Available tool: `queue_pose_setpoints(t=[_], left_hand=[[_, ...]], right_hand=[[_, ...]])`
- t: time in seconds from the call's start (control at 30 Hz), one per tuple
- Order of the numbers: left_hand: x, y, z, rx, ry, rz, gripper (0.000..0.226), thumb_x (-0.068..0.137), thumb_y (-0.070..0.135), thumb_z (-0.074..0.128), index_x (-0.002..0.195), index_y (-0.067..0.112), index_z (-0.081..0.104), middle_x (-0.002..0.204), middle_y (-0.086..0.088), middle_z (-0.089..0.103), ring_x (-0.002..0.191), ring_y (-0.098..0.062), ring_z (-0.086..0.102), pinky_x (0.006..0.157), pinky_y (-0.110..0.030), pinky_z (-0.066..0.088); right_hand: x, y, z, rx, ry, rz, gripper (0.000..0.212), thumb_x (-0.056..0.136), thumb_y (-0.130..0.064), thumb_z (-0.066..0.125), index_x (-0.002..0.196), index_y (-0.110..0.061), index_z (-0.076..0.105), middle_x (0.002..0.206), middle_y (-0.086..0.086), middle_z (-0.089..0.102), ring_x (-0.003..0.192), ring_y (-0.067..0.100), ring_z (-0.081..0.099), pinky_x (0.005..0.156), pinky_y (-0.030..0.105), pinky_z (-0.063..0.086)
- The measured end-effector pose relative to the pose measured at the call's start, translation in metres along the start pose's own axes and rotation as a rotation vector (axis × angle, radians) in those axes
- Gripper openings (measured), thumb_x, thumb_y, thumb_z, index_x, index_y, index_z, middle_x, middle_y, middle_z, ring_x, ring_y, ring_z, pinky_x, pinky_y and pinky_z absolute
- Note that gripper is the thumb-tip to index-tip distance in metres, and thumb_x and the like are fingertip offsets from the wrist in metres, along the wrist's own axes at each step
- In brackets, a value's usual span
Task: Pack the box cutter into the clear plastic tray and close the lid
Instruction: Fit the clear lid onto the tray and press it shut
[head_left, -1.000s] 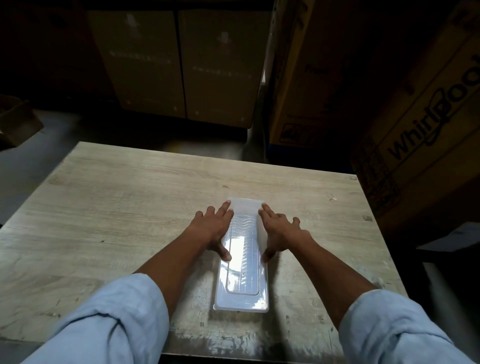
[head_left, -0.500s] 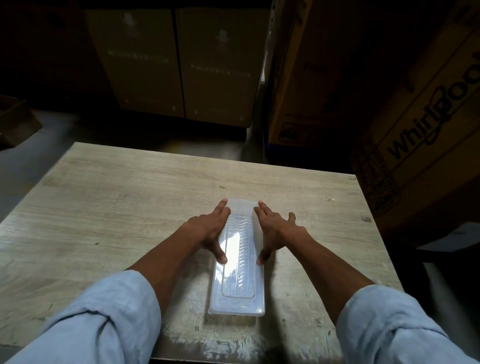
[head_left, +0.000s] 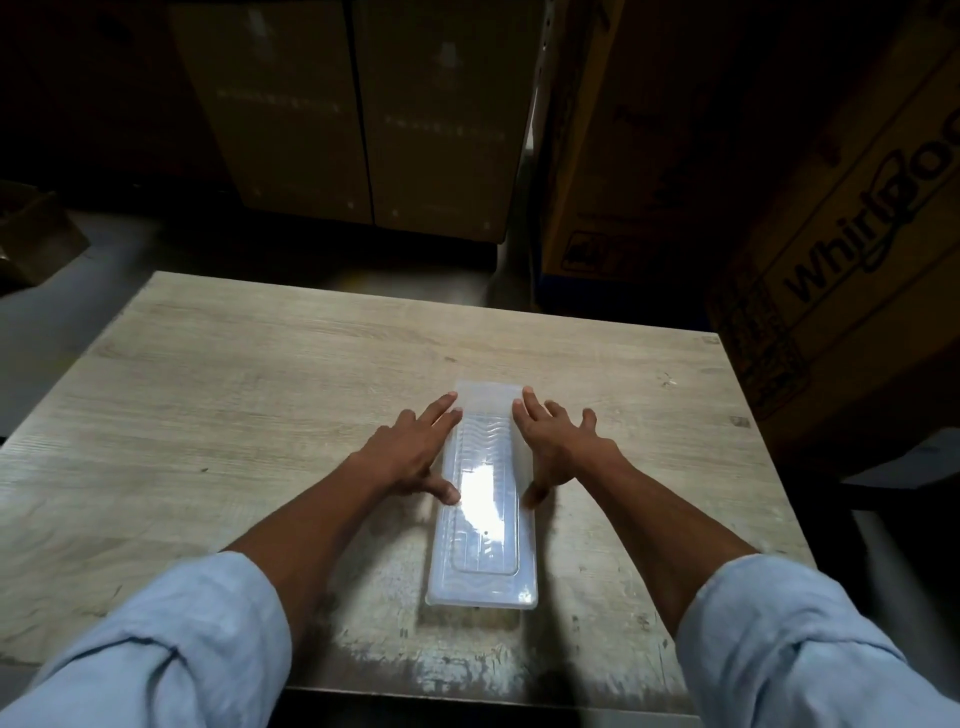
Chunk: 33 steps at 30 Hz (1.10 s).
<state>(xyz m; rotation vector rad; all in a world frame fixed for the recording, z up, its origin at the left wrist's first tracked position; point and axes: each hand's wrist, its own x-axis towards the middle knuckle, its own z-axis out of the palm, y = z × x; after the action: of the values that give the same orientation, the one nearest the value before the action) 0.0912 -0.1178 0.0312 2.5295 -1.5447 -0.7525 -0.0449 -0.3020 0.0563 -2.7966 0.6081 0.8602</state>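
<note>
the wooden table (head_left: 218, 415) carries the whole job, with dim cardboard boxes (head_left: 857, 260) stacked behind it and to the right. lying lengthwise down the middle of it, running away from the person, is the clear plastic tray (head_left: 485, 499), its lid (head_left: 483, 551) lying flat on top and throwing a bright glare. the left hand (head_left: 410, 457) sits flat and spread along the tray's left edge, thumb touching the lid's rim; the right hand (head_left: 558, 447) mirrors it on the right edge, thumb angled down beside the wall. neither hand grasps anything, both are open and pressing or bracing. the box cutter is presumably inside, though glare and the ribbed plastic hide it, so i cannot tell for sure. the step looks like seating the lid. to do it well, press evenly on both long edges at once, work the thumbs toward the near end, and watch that the rim does not bow or spring up on one side
</note>
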Motion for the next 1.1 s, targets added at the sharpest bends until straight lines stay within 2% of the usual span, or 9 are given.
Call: queue_pose_setpoints(t=[0.17, 0.3, 0.43, 0.53, 0.63, 0.77, 0.93, 1.1], left_hand=[[-0.007, 0.006, 0.002, 0.153, 0.087, 0.024, 0.114, 0.071, 0.067, 0.076, 0.157, 0.017, 0.021, 0.169, 0.001, 0.009, 0.143, -0.034, 0.029, 0.109, -0.054, 0.036], [-0.008, 0.014, -0.002, 0.217, 0.045, 0.01, 0.101, 0.073, 0.063, 0.077, 0.149, 0.018, 0.029, 0.17, -0.004, 0.009, 0.143, -0.035, 0.034, 0.109, -0.053, 0.035], [-0.012, 0.023, -0.002, 0.248, 0.003, -0.015, 0.088, 0.08, 0.059, 0.074, 0.144, 0.02, 0.029, 0.171, -0.007, 0.001, 0.133, -0.038, 0.047, 0.102, -0.054, 0.041], [-0.014, 0.027, -0.003, 0.243, -0.013, -0.034, 0.085, 0.083, 0.054, 0.073, 0.145, 0.02, 0.027, 0.171, -0.006, -0.003, 0.125, -0.038, 0.054, 0.096, -0.052, 0.044], [-0.015, 0.031, -0.005, 0.239, -0.022, -0.05, 0.083, 0.085, 0.049, 0.073, 0.146, 0.02, 0.026, 0.171, -0.004, -0.005, 0.124, -0.038, 0.055, 0.093, -0.052, 0.045], [-0.015, 0.032, -0.002, 0.228, -0.019, -0.069, 0.084, 0.086, 0.048, 0.073, 0.149, 0.02, 0.024, 0.171, -0.004, -0.007, 0.127, -0.037, 0.052, 0.095, -0.053, 0.046], [-0.011, 0.028, -0.001, 0.079, -0.074, -0.062, 0.08, 0.088, 0.035, 0.075, 0.149, 0.017, 0.025, 0.17, 0.0, -0.016, 0.133, -0.038, 0.047, 0.101, -0.056, 0.047], [-0.01, 0.018, 0.006, 0.034, -0.059, -0.027, 0.083, 0.089, 0.037, 0.074, 0.151, 0.016, 0.024, 0.17, 0.0, -0.016, 0.135, -0.039, 0.044, 0.105, -0.058, 0.045]], right_hand=[[-0.007, -0.005, 0.002, -0.057, 0.081, 0.0, 0.137, 0.058, -0.05, 0.093, 0.158, -0.017, 0.006, 0.168, 0.007, -0.007, 0.152, 0.04, 0.005, 0.116, 0.072, 0.013], [-0.019, -0.007, 0.01, -0.06, 0.183, -0.02, 0.111, 0.061, -0.051, 0.09, 0.15, -0.018, 0.033, 0.153, 0.008, 0.026, 0.139, 0.035, 0.027, 0.109, 0.065, 0.029], [-0.033, -0.008, 0.02, -0.009, 0.247, -0.024, 0.086, 0.071, -0.044, 0.086, 0.144, -0.022, 0.046, 0.15, 0.002, 0.037, 0.137, 0.029, 0.032, 0.104, 0.057, 0.033], [-0.045, -0.01, 0.03, 0.021, 0.262, -0.013, 0.079, 0.082, -0.037, 0.079, 0.15, -0.025, 0.039, 0.16, 0.001, 0.032, 0.144, 0.028, 0.03, 0.107, 0.058, 0.031], [-0.051, -0.011, 0.044, 0.067, 0.259, -0.001, 0.075, 0.091, -0.031, 0.07, 0.154, -0.026, 0.029, 0.167, -0.001, 0.02, 0.147, 0.03, 0.029, 0.108, 0.06, 0.03], [-0.05, -0.009, 0.048, 0.076, 0.239, -0.008, 0.074, 0.095, -0.033, 0.065, 0.155, -0.027, 0.023, 0.169, -0.002, 0.011, 0.147, 0.032, 0.027, 0.108, 0.061, 0.031], [-0.049, -0.008, 0.048, 0.084, 0.186, -0.024, 0.073, 0.098, -0.032, 0.059, 0.158, -0.026, 0.017, 0.17, -0.001, 0.001, 0.149, 0.035, 0.02, 0.111, 0.062, 0.028], [-0.052, -0.005, 0.049, 0.122, 0.153, -0.051, 0.072, 0.101, -0.029, 0.055, 0.159, -0.024, 0.012, 0.17, -0.001, -0.005, 0.151, 0.035, 0.016, 0.112, 0.062, 0.027]])
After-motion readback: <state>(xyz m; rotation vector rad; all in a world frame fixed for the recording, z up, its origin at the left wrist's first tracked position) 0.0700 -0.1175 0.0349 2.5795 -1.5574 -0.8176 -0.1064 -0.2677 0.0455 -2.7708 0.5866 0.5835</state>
